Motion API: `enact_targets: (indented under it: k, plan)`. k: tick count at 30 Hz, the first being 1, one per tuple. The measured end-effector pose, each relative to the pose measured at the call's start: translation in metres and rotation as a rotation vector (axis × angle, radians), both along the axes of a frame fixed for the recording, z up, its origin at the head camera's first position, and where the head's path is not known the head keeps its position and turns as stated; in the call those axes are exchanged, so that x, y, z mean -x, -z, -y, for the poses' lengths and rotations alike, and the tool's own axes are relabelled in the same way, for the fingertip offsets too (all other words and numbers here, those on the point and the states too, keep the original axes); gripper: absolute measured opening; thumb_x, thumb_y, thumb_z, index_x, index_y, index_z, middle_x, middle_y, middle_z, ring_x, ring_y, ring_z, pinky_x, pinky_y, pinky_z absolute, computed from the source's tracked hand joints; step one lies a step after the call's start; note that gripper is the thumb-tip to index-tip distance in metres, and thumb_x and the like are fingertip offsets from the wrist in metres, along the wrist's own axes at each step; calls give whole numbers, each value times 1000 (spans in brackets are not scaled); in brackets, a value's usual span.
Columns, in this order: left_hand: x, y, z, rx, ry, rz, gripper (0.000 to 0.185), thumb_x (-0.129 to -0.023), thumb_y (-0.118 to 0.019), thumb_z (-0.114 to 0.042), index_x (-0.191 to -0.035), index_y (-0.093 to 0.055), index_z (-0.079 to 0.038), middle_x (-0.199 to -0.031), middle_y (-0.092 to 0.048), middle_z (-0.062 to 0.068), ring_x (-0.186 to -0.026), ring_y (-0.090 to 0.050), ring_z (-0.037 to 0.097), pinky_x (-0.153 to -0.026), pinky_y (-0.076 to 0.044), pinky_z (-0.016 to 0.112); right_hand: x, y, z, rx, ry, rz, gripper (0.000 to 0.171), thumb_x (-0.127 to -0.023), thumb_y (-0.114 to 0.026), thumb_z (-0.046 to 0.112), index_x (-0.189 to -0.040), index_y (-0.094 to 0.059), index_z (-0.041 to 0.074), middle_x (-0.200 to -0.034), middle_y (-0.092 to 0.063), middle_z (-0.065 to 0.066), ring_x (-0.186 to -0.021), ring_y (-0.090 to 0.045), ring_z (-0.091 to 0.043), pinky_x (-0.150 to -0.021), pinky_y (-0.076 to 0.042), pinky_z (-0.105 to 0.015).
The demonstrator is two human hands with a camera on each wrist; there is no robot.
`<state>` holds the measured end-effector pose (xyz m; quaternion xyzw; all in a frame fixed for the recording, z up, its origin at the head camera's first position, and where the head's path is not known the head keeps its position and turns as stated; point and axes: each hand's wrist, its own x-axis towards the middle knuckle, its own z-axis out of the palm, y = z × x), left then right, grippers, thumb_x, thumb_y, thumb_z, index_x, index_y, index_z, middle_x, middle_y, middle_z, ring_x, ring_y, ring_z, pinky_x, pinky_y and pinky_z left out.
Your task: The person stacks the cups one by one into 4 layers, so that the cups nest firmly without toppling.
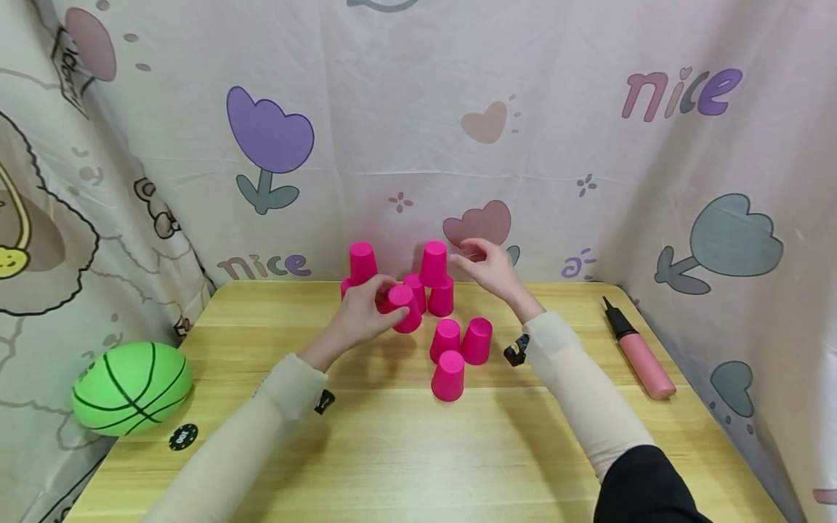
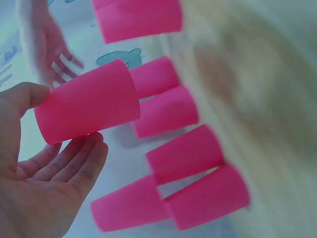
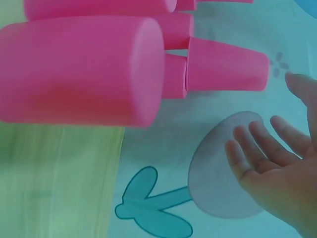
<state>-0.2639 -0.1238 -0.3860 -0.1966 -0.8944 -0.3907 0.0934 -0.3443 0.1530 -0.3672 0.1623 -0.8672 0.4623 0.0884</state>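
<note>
My left hand (image 1: pixel 358 314) grips a pink cup (image 1: pixel 407 311), thumb on one side and fingers on the other; the cup is upside down and raised over the table. Behind it, one upturned cup (image 1: pixel 434 263) sits across two others (image 1: pixel 441 298). Further left, another raised cup (image 1: pixel 362 261) tops a pair that my left hand partly hides. My right hand (image 1: pixel 492 269) is just right of the right-hand stack, fingers loosely bent with nothing between them; a gap shows between its fingertips and the top cup (image 3: pixel 228 64) in the right wrist view.
Three upturned pink cups (image 1: pixel 448 376) stand grouped nearer the front of the wooden table (image 1: pixel 405 450). A green ball (image 1: pixel 133 388) and a black chip (image 1: pixel 183 437) lie at left, a pink hand pump (image 1: pixel 644 359) at right. A patterned curtain (image 1: pixel 392 131) hangs behind the table.
</note>
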Motion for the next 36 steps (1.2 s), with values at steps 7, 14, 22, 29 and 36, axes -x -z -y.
enact_targets:
  k: [7, 14, 22, 29, 36]
  plan:
    - [19, -34, 4, 29, -37, -71, 48, -83, -80, -33, -121, -60, -11, -105, -67, 4, -92, -62, 22, -78, -56, 36, -22, 11, -24, -35, -32, 35, 52, -90, -72, 44, -129, -62, 11, -123, -67, -11, -108, -63, -26, -89, -55, -42]
    - [39, -53, 6, 60, -69, -93, 49, -84, -79, -34, -124, -61, -12, -112, -66, 4, -99, -58, 21, -83, -55, 39, -51, 21, -38, -33, -52, 63, 49, -89, -73, 43, -127, -64, 14, -122, -68, -8, -107, -64, -24, -88, -56, -42]
    - [60, -53, -1, 101, -111, -44, 53, -84, -79, -35, -128, -58, -14, -119, -62, 4, -103, -56, 21, -85, -56, 41, -79, 44, -47, -27, -58, 88, 46, -90, -73, 38, -129, -64, 14, -119, -69, -3, -108, -64, -20, -91, -54, -41]
    - [73, -44, -3, 164, -169, -20, 56, -84, -78, -38, -129, -58, -12, -115, -61, 6, -103, -53, 24, -83, -55, 41, -90, 59, -46, 25, -79, 95, 47, -88, -76, 30, -130, -63, 16, -122, -68, -8, -110, -64, -25, -90, -54, -44]
    - [80, -37, -3, 180, -250, 13, 59, -83, -79, -38, -132, -59, -13, -114, -57, 6, -106, -49, 24, -88, -53, 44, -94, 69, -44, 41, -76, 98, 50, -88, -77, 18, -133, -60, 5, -125, -66, -16, -111, -62, -35, -90, -54, -49]
